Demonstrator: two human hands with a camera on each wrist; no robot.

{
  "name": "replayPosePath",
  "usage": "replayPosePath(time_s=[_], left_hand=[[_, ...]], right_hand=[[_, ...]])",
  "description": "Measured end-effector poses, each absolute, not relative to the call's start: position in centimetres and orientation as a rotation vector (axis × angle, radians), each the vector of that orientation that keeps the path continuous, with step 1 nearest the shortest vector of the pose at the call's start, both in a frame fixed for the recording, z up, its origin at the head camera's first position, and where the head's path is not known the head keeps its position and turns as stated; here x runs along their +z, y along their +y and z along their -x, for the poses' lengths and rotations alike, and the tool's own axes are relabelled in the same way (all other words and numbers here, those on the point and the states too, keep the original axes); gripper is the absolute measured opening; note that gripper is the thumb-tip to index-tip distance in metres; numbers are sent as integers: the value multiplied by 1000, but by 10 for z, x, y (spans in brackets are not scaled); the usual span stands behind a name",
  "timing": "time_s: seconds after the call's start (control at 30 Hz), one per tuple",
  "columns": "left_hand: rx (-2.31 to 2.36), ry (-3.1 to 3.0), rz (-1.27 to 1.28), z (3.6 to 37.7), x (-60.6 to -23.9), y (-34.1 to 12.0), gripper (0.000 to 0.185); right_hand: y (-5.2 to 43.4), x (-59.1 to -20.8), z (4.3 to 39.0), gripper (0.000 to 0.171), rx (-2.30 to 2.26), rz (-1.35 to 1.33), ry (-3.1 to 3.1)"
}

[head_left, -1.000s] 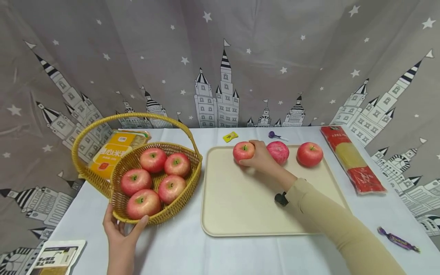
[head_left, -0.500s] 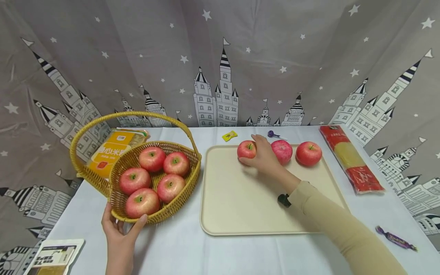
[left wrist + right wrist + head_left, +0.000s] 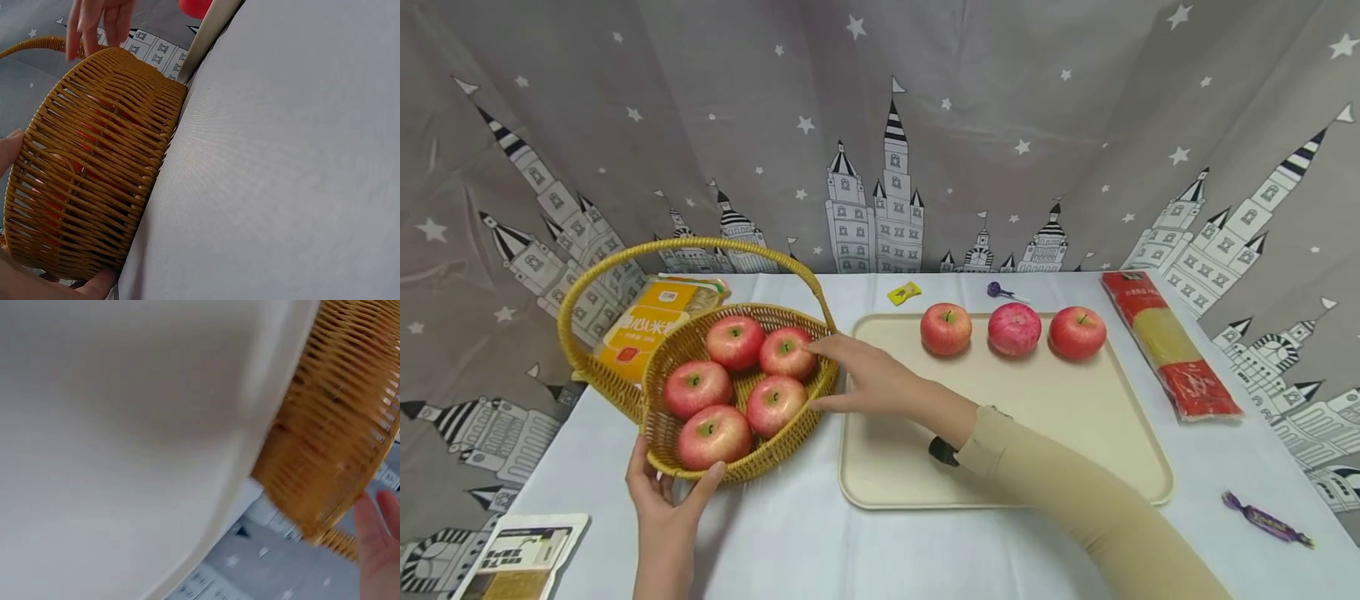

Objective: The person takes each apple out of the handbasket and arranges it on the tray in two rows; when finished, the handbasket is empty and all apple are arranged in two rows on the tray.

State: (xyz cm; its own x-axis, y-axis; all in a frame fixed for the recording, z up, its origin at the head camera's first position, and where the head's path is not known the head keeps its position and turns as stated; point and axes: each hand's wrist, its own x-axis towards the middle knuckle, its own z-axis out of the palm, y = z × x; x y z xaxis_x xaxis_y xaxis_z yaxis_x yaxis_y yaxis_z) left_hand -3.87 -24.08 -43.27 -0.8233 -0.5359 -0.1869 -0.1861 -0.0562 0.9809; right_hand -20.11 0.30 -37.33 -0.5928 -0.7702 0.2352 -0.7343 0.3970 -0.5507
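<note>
In the head view, a yellow wicker basket with a tall handle holds several red apples. My left hand grips its near side, thumb at the rim and fingers against the wall; the left wrist view shows the woven wall between thumb and fingers. My right hand reaches over the basket's right rim with fingers spread, fingertips right by the apple on that side. Three more apples stand in a row along the far edge of a cream tray.
An orange food packet lies behind the basket. At the back are a yellow wrapped candy and a purple lollipop. A red noodle packet and purple candy lie right; a white pouch lies front left.
My right hand has let go of the left apple on the tray, which sits slightly further right, and moved left to the basket rim. The left hand keeps its grip on the basket.
</note>
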Motion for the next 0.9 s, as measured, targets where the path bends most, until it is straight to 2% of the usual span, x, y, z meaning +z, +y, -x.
replayPosePath(time_s=[0.2, 0.47, 0.73, 0.9], left_hand=[[-1955, -1980, -788, 40, -433, -241, 105], [-1983, -1953, -744, 38, -432, -242, 102], [-1979, -1932, -731, 39, -434, -242, 102], [-1977, -1942, -737, 39, -433, -242, 103]], right_hand=[[-42, -370, 207, 69, -655, 1426, 2556], [-77, -370, 206, 68, -440, 1397, 2513], [-87, -372, 205, 68, -366, 1392, 2523], [-79, -371, 204, 66, -517, 1377, 2535]])
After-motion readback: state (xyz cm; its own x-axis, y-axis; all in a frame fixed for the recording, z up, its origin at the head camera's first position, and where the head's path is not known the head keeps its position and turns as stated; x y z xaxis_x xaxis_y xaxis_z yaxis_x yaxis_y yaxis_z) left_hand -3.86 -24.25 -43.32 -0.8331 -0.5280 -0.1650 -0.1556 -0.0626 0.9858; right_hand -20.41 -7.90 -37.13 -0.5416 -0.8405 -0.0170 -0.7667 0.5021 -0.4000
